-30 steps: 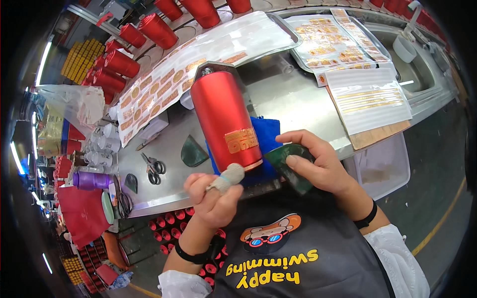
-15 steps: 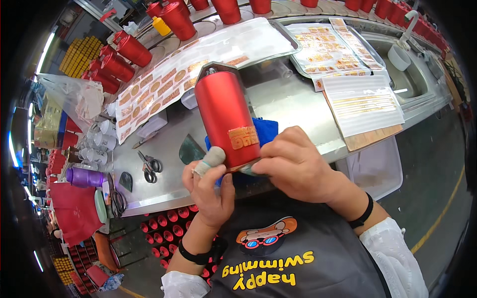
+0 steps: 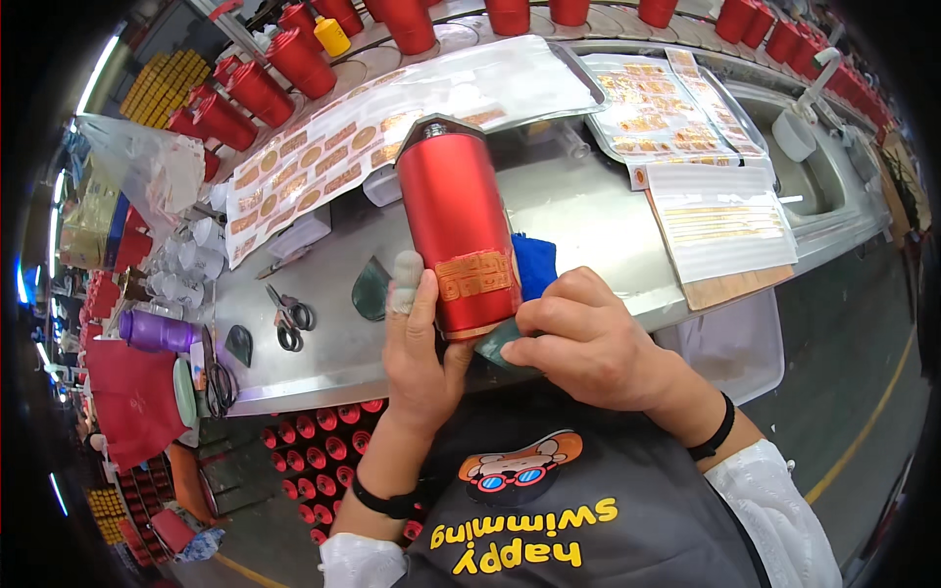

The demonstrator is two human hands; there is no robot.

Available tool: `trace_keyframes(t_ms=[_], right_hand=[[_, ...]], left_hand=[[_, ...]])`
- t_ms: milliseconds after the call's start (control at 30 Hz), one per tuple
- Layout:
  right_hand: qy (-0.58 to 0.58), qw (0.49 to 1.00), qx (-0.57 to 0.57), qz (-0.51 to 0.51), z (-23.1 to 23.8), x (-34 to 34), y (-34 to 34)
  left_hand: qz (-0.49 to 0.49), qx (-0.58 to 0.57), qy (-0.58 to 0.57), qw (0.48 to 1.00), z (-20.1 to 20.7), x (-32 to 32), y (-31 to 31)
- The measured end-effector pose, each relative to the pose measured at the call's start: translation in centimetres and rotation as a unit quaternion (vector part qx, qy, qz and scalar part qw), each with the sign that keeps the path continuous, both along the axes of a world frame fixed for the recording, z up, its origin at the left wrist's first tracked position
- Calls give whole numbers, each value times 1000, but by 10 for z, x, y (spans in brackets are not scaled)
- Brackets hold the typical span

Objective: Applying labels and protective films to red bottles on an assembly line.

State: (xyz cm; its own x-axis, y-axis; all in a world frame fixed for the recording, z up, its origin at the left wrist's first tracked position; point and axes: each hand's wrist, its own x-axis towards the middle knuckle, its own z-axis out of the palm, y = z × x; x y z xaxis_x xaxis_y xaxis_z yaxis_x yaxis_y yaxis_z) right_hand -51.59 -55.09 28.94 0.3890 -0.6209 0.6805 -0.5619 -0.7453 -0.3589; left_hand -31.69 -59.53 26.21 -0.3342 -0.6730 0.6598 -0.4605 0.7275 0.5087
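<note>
A shiny red metal cylinder [image 3: 451,211] lies tilted in front of me, with a gold patterned decal [image 3: 474,276] near its lower end and a gold band round its base. My left hand [image 3: 417,343] grips the cylinder's lower left side, fingertips covered by pale finger cots. Pinched in my right hand [image 3: 588,338] is a dark green scraper [image 3: 498,343], its edge against the base rim. A blue cloth [image 3: 535,265] lies partly behind the cylinder. Another dark green scraper [image 3: 371,290] rests on the steel table to the left.
Sheets of gold decals [image 3: 294,181] spread across the steel table [image 3: 618,230]. A decal tray [image 3: 657,108] and a board with gold strips [image 3: 720,220] lie at right, near a sink [image 3: 809,176]. Scissors [image 3: 290,316] lie at left. Red cylinders [image 3: 299,64] line the conveyor behind.
The cylinder has turned slightly, bringing more of the decal toward the front. My left fingers have shifted up its side. More of the green scraper shows beneath my right hand.
</note>
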Motion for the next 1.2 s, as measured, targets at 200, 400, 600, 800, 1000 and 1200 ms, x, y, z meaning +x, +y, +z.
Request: trace_keyframes(t_ms=[200,400,600,800,1000,1200], right_hand=[[9,1000,19,-5,-2,-3,-1],[-16,999,21,20,-2,-4,-2],[-41,999,26,14,-2,-4,-4],[-51,997,31,45,-4,-8,-5],[-74,995,41,50,-7,-9,-5],[-64,996,39,55,-11,-11,-7]], left_hand=[[-6,-85,-146,986,4,2,-7],[5,-10,-74,997,5,7,2],[-13,-54,-81,995,-1,3,-5],[10,-58,-119,991,1,8,-3],[-9,-75,-72,995,0,-1,-10],[30,-73,-197,977,5,3,-4]])
